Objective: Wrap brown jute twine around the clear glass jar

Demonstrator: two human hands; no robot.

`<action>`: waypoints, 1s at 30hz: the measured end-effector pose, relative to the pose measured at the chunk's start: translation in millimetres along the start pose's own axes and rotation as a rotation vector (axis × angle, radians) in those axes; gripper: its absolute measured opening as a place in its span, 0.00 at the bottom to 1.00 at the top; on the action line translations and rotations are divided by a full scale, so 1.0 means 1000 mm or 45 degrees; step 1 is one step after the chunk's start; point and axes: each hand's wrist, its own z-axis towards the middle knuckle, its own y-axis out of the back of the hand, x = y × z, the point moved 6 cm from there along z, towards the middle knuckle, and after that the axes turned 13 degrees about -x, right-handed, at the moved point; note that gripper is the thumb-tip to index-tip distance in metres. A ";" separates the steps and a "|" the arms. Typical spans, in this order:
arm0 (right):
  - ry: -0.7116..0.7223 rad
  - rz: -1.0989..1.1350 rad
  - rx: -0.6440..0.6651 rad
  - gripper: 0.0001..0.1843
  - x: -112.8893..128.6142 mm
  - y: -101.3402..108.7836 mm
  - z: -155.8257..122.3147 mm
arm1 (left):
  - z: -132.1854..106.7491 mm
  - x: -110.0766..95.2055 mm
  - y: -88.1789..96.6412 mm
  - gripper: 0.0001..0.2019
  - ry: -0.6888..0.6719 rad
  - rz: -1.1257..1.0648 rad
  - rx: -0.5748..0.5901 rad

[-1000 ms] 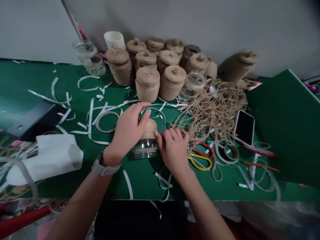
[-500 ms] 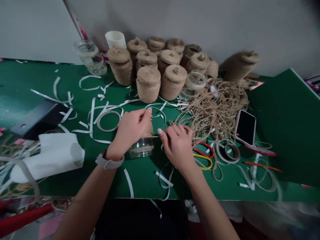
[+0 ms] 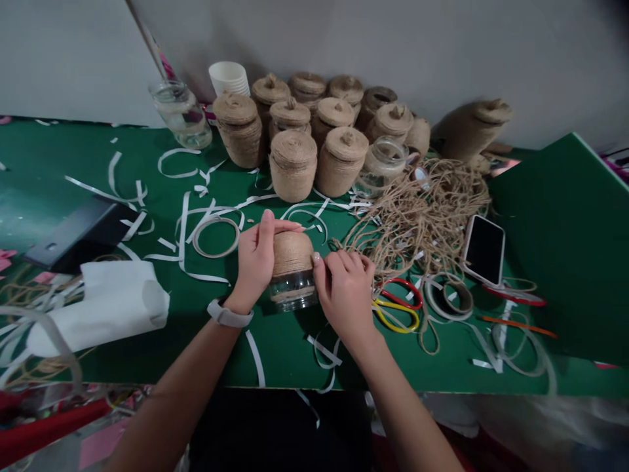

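A glass jar (image 3: 293, 270) lies on its side on the green table (image 3: 59, 190), its far half wound in jute twine and its near half bare glass. My left hand (image 3: 255, 259) grips the jar from the left, fingers curled over its wrapped end. My right hand (image 3: 344, 288) is closed at the jar's right side, fingertips pinched against the twine where wrap meets glass. A loose heap of jute twine (image 3: 422, 213) lies just right of my right hand.
Several twine-covered lidded jars (image 3: 293, 164) stand at the back by the wall, with bare glass jars (image 3: 181, 115), (image 3: 382, 164) and paper cups (image 3: 228, 77). White paper strips (image 3: 196, 210) litter the table. Scissors (image 3: 398, 308), tape roll (image 3: 449, 298), phone (image 3: 484, 249), white paper roll (image 3: 98, 305), green board (image 3: 565, 242).
My left hand shifted from covering the jar's top to gripping its left side, exposing the wrapped end. The jar has turned slightly. My right hand stayed pinched at its right side.
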 end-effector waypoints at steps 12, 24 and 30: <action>0.088 0.061 0.094 0.18 0.012 0.003 0.013 | -0.001 -0.035 -0.012 0.34 -0.323 0.776 0.198; 0.071 0.058 0.070 0.19 0.004 -0.003 0.008 | 0.004 -0.010 0.000 0.33 -0.015 0.119 0.037; 0.057 0.008 -0.025 0.18 0.008 0.003 0.006 | 0.002 -0.017 0.000 0.27 -0.208 0.251 0.138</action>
